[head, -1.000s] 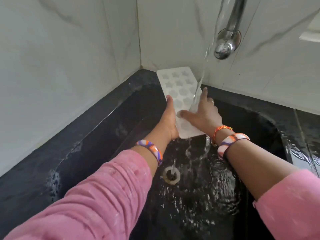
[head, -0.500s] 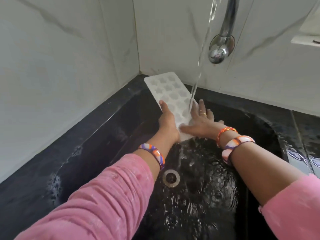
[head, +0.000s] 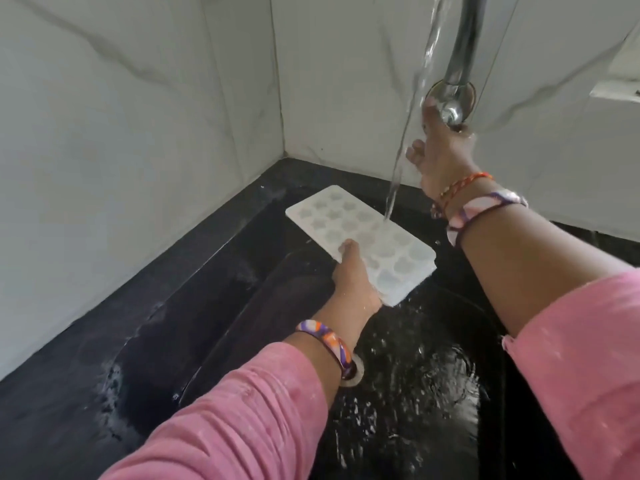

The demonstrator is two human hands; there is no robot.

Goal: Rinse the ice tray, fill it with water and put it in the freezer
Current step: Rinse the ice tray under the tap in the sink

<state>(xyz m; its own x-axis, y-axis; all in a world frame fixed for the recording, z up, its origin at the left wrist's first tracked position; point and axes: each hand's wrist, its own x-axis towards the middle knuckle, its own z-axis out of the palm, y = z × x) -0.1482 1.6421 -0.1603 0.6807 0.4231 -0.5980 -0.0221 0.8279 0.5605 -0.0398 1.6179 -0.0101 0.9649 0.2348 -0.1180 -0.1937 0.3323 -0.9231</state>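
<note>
1. head view, item: ice tray (head: 360, 239), white, moulded cells facing up, held roughly level over the far left part of the black sink (head: 214, 327); its far end sits near the corner of the rim.
2. left hand (head: 353, 277): grips the tray's near long edge, thumb on top, fingers hidden beneath; sole support.
3. right hand (head: 441, 157): raised to the tap valve (head: 450, 110) on the wall, fingers curled about it; whether it truly clasps the knob i cannot tell, as blur and the water stream (head: 403, 147) cross it.
4. stream: falls onto the tray's right-hand cells and splashes off.
5. risk, tipping: one-handed hold at one edge; added water weight likely tilts the far side and empties filled cells.
6. risk, slip: wet plastic and wet skin; grip may slide and the tray drop into the basin.
7. risk, uneven fill: water lands on one spot only; left cells probably stay short unless the tray shifts.
8. risk, overflow: if the valve turns the wrong way, splash would spread.
9. surface: black worktop (head: 69, 358), glossy, wet in patches; sink holds rippling water round a pale drain ring (head: 358, 374).
10. room: white marble-veined wall tiles (head: 138, 116) meeting in a corner; chrome spout (head: 464, 36) above; pale ledge (head: 620, 84) at right edge.
</note>
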